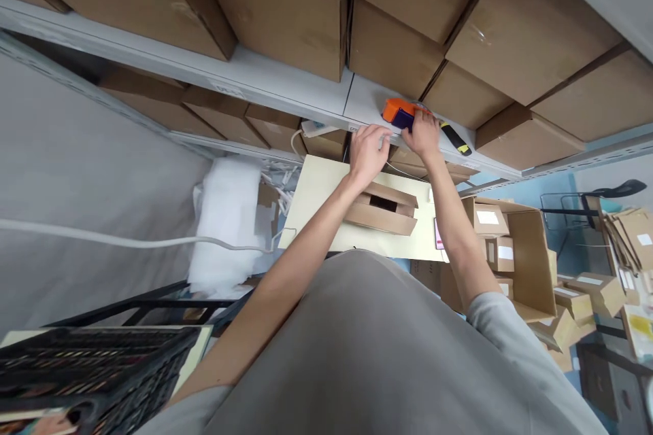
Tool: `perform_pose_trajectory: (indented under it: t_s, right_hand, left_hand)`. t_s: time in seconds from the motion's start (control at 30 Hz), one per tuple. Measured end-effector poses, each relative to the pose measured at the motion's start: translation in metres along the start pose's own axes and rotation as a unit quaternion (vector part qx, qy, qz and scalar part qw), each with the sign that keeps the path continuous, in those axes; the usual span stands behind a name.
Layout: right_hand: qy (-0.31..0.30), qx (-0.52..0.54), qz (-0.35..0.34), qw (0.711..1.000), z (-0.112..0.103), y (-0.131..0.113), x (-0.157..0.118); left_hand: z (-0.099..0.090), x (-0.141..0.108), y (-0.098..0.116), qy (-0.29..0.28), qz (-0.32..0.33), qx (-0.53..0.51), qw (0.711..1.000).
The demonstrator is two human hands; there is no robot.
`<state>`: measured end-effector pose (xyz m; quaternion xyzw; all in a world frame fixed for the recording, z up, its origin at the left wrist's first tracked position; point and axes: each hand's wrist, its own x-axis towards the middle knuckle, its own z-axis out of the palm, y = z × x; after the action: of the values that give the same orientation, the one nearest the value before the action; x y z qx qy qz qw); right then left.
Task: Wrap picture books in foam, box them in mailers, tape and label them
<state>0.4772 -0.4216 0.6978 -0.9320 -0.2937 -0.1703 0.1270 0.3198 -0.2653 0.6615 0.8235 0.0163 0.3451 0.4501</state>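
Observation:
My right hand [424, 133] is closed around an orange and dark purple tape dispenser [399, 113] that lies on the white shelf [286, 85]. Just right of it on the same shelf is a yellow and black utility knife [456, 138]. At the shelf's front edge is my left hand [367, 155], its fingers loosely bent and apart, with nothing seen in them. Below both hands, an open cardboard box [381, 217] rests on the pale yellow table [326, 180], its flaps raised and a dark gap between them.
Large cardboard boxes [398, 34] line the shelf. A phone [439, 234] lies at the table's right edge. On the right, a big open carton [530, 258] holds smaller boxes. White wrap [227, 217] stands left; a black crate [96, 367] sits lower left. A cable [127, 239] crosses the left side.

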Motion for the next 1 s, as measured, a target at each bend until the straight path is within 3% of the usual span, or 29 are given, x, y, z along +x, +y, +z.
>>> perform_pose_trajectory:
  t_s: [0.1, 0.2, 0.33, 0.47, 0.57, 0.77, 1.0]
  right_hand:
    - [-0.052, -0.009, -0.008, 0.999, 0.004, 0.009, 0.012]
    - [-0.051, 0.048, -0.029, 0.997, -0.005, 0.01, 0.0]
    - [-0.033, 0.226, -0.056, 0.972, -0.024, -0.023, -0.059]
    - [-0.047, 0.421, -0.045, 0.905, -0.032, -0.074, -0.135]
    - [-0.047, 0.491, -0.004, 0.87, -0.028, -0.099, -0.174]
    - [-0.072, 0.526, 0.041, 0.846, -0.018, -0.111, -0.207]
    - [-0.082, 0.557, 0.099, 0.82, -0.011, -0.118, -0.232]
  left_hand:
    - [-0.003, -0.01, 0.007, -0.005, -0.011, 0.001, 1.0]
    - [-0.008, -0.026, 0.008, -0.006, -0.034, -0.03, 0.999]
    - [-0.024, -0.058, 0.016, 0.021, -0.06, -0.113, 0.992]
    - [-0.046, -0.097, 0.035, 0.047, -0.081, -0.134, 0.987]
    - [-0.056, -0.122, 0.047, 0.05, -0.088, -0.125, 0.987]
    - [-0.056, -0.15, 0.049, 0.057, -0.129, -0.134, 0.981]
    - [-0.072, -0.172, 0.04, -0.036, -0.15, -0.146, 0.977]
